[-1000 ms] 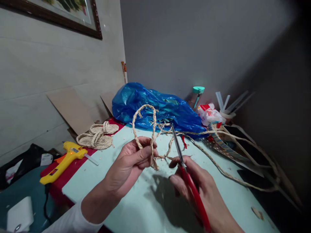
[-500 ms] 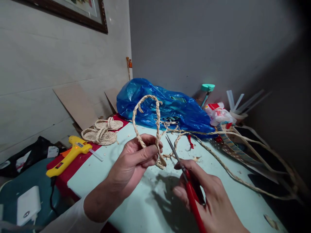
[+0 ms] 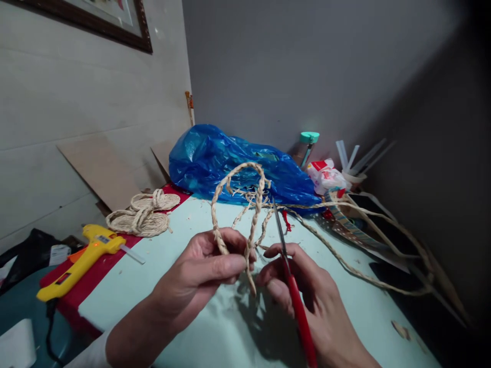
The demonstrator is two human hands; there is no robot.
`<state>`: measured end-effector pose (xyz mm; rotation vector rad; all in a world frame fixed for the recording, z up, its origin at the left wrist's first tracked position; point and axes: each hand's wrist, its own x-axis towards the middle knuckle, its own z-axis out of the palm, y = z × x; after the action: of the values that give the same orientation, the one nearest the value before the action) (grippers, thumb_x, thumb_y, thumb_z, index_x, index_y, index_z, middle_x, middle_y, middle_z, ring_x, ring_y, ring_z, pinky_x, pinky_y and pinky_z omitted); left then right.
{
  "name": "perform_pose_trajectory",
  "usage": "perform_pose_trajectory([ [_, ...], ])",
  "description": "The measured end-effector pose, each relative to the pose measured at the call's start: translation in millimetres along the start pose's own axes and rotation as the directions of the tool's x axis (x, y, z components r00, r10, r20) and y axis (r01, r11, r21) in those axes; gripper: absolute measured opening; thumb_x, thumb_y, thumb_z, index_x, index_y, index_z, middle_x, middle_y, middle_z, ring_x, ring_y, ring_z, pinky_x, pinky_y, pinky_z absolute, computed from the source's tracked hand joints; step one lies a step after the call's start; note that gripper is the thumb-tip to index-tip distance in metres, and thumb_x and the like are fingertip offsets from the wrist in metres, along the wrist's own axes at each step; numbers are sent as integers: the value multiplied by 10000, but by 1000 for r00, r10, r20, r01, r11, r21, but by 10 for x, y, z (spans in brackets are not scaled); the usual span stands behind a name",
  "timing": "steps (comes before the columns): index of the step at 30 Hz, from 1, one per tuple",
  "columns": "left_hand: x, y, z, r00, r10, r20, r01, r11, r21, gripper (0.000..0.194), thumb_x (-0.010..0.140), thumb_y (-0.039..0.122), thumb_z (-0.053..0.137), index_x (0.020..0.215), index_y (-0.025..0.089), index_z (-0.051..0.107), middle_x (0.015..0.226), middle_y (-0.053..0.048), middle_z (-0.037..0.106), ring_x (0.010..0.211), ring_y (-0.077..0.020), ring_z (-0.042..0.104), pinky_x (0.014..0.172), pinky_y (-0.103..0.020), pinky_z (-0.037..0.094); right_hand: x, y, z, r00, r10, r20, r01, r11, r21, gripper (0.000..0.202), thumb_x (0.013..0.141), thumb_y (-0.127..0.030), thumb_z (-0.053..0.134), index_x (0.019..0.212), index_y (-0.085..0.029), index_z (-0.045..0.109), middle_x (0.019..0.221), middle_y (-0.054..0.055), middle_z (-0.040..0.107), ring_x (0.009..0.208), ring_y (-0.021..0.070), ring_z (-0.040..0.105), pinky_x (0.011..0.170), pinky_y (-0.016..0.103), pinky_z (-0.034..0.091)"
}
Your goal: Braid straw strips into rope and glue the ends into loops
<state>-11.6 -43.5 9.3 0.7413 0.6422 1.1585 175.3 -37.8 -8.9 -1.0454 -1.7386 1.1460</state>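
Between the thumb and fingers of my left hand (image 3: 207, 266) a braided straw cord (image 3: 215, 204) is pinched, its upper part standing up as a loop. A short end of the cord points down below my thumb. My right hand (image 3: 307, 296) is wrapped round a pair of scissors (image 3: 294, 301) with red handles. The blades look together and point up and away, just right of the loop and apart from it. More of the cord trails behind my hands over the pale tabletop (image 3: 199, 332).
A crumpled blue plastic bag (image 3: 207, 158) lies at the back. Coiled braid bundles (image 3: 141, 220) and a yellow hot glue gun (image 3: 80, 260) are on the left. To the right are a long cord loop (image 3: 345, 266) and a cup of glue sticks (image 3: 355, 179).
The view has turned to the right. My right hand and the scissors have come closer to my left hand. The cord's loop leans over more, and its short end now points down.
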Motion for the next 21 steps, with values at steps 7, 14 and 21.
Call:
perform_pose_trajectory([
  [7, -25, -4, 39, 996, -86, 26, 84, 995, 53, 124, 654, 214, 810, 736, 161, 735, 728, -26, 655, 618, -84, 506, 609, -192, 404, 28, -28, -63, 999, -39, 28, 38, 999, 21, 382, 866, -575, 528, 927, -207, 449, 651, -27, 573, 516, 104, 416, 500, 234, 356],
  [14, -21, -64, 45, 990, -131, 49, 128, 990, 63, 150, 666, 260, 807, 754, 168, 729, 673, -25, 624, 619, -109, 520, 618, -227, 398, -21, -17, -23, 990, -125, 70, 129, 990, -53, 314, 876, -523, 518, 888, -217, 450, 640, -55, 491, 551, 110, 412, 544, 243, 346],
  [21, -37, -144, 11, 978, -205, 24, 205, 979, 14, 232, 630, 220, 834, 817, 158, 713, 777, -21, 646, 651, -95, 551, 635, -211, 418, -16, -42, -26, 929, -367, -46, 344, 902, -261, 143, 828, -276, 518, 929, -206, 446, 650, -52, 476, 506, 101, 404, 490, 235, 354],
])
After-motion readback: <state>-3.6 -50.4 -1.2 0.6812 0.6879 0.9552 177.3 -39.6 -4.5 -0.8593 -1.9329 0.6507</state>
